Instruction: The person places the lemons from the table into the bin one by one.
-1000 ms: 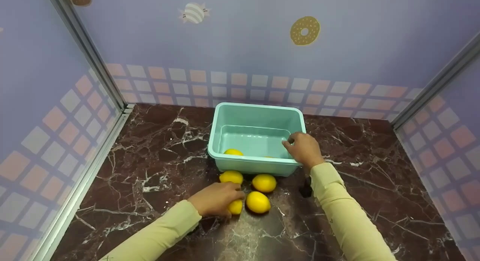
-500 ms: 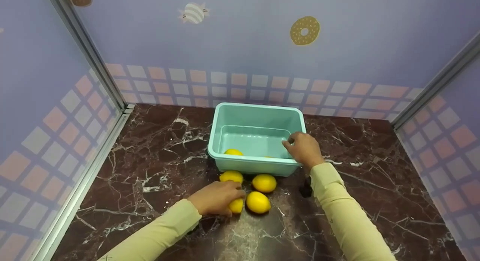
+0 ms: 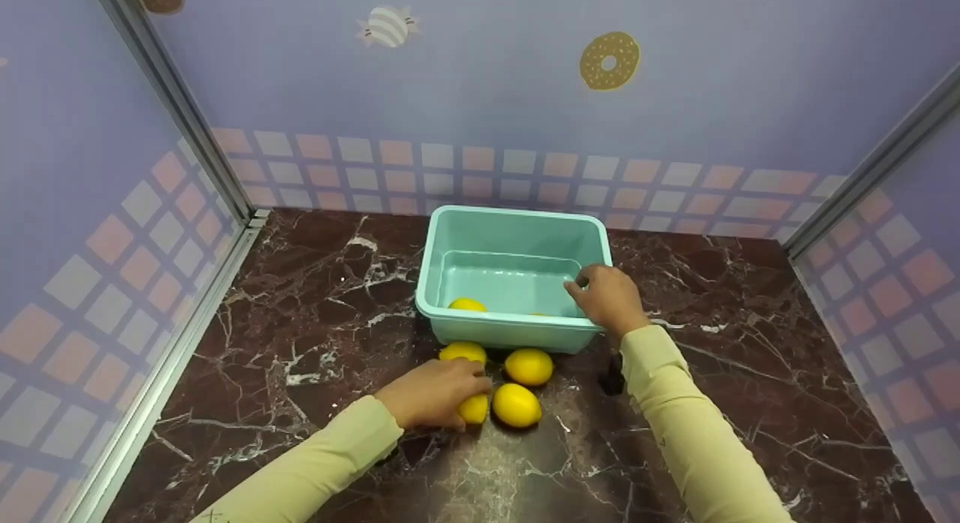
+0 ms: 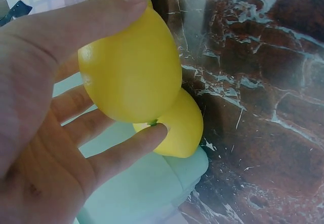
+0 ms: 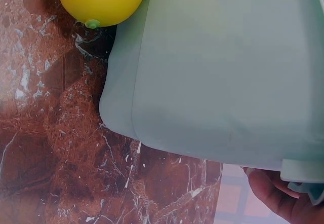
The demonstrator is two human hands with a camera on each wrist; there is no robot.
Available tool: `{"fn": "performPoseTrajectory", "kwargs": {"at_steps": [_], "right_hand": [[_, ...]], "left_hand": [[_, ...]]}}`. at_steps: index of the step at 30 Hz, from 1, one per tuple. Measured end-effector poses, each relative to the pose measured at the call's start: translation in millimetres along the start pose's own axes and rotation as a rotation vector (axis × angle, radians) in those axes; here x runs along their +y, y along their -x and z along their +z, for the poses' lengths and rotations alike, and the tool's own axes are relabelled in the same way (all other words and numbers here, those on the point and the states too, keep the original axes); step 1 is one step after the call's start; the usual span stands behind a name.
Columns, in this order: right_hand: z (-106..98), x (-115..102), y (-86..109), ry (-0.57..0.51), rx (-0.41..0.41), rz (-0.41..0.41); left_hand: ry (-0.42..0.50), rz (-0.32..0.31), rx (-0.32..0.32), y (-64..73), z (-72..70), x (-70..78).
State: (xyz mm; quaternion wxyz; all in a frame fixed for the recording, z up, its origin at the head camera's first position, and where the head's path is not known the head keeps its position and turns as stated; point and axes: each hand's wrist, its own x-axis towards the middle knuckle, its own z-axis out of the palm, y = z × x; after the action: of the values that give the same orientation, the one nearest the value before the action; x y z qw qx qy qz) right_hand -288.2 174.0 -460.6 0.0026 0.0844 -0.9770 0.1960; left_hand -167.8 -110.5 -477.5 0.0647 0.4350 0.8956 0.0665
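Observation:
In the head view my left hand (image 3: 435, 394) grips a yellow lemon (image 3: 473, 409) on the counter. The left wrist view shows the thumb and fingers around that lemon (image 4: 131, 72), with another lemon (image 4: 186, 125) just beyond it. My right hand (image 3: 611, 299) holds the right front corner of a mint-green plastic basin (image 3: 517, 331); in the right wrist view part of this hand (image 5: 276, 196) shows at the rim, the rest out of frame. One lemon (image 3: 466, 305) lies inside the basin at the left, and a yellow sliver shows behind its front wall.
Between my left hand and the basin lies a lemon (image 3: 463, 353). Two more, a front lemon (image 3: 516, 405) and a rear lemon (image 3: 529, 367), sit to the right. The dark marbled counter (image 3: 330, 283) is enclosed by patterned walls (image 3: 480, 95) at the back and sides.
My left hand and the lemon in it have shifted very slightly toward the basin. The right hand, the basin and the other lemons have stayed in place.

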Motion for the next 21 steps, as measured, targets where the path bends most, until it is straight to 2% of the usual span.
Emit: {"fn": "performPoseTrajectory", "kwargs": {"at_steps": [21], "right_hand": [[0.8,0.3,-0.9,0.02,0.008,0.003]], "left_hand": [[-0.009,0.008,0.019,-1.9,-6.3,0.1]]}}
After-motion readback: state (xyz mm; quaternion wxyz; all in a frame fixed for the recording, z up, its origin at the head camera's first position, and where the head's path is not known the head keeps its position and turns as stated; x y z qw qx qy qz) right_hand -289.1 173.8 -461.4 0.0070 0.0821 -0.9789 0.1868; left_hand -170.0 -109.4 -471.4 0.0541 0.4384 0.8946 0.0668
